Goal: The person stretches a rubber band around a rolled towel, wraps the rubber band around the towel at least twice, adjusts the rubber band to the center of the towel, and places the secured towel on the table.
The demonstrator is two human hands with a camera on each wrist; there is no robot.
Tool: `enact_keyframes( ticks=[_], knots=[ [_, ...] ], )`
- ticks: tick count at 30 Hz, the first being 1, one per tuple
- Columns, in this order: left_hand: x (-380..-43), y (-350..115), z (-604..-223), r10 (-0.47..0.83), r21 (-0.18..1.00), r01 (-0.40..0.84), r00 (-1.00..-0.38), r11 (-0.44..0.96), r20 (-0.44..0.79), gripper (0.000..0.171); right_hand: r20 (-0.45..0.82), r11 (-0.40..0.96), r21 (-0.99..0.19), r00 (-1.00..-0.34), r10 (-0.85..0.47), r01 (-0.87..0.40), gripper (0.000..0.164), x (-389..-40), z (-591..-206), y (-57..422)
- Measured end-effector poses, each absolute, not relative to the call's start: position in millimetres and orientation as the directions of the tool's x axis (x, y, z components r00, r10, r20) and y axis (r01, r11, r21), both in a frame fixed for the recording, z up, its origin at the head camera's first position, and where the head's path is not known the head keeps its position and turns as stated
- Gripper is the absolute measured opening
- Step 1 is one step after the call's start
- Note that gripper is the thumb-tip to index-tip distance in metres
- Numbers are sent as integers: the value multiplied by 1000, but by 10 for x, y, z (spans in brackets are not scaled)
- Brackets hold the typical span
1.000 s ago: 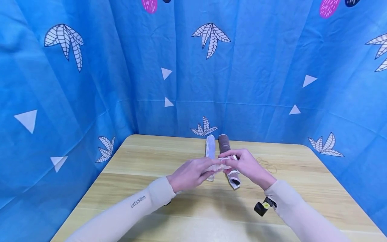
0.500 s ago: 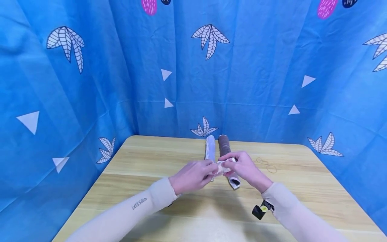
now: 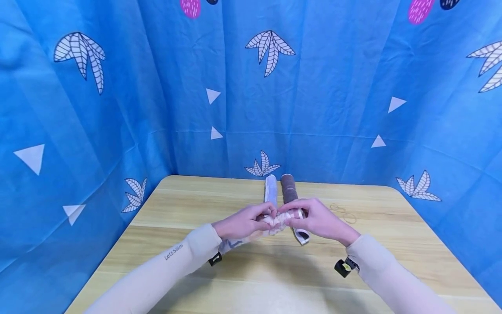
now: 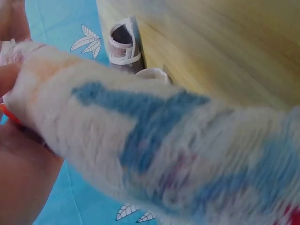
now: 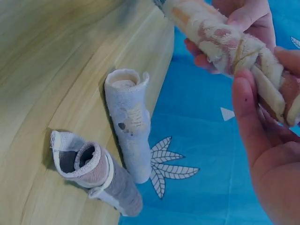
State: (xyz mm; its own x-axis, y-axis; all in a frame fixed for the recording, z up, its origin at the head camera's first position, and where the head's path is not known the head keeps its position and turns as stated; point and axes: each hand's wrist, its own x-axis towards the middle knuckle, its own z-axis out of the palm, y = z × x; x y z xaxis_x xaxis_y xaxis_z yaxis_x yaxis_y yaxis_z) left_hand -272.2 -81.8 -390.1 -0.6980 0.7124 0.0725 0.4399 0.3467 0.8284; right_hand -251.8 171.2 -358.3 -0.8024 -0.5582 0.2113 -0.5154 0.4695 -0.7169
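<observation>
Both hands hold a rolled towel above the table. In the left wrist view the towel [image 4: 140, 126], whitish with blue and orange patches, stretches across the frame. My left hand [image 3: 244, 221] grips it from the left, its thumb and fingers curled round the roll. Farther right, my right hand [image 3: 317, 219] pinches the same roll near its end between thumb and fingers. A thin rubber band [image 5: 240, 50] crosses the towel between the hands in the right wrist view.
Behind the hands, a pale rolled towel [image 3: 270, 188] and a brown-grey rolled towel [image 3: 289, 188] lie side by side on the wooden table [image 3: 211, 196]. Loose rubber bands [image 3: 344, 213] lie right of them. A blue patterned curtain [image 3: 329, 96] hangs round the table.
The held towel has turned, so its long end now shows under the left wrist. The left fingers have shifted slightly left along it. The two towels on the table have stayed put.
</observation>
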Motion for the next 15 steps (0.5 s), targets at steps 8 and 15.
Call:
enact_keyframes(
  ticks=[8, 15],
  knots=[
    [-2587, -737, -3896, 626, 702, 575, -743, 420, 235, 31, 144, 447, -823, -890, -432, -350, 23, -2511, -3573, 1636],
    [-2555, -696, -3910, 603, 508, 697, -707, 507, 369, 36, 94, 400, -883, -927, -363, -247, 21, -2496, -3578, 1624]
  ],
)
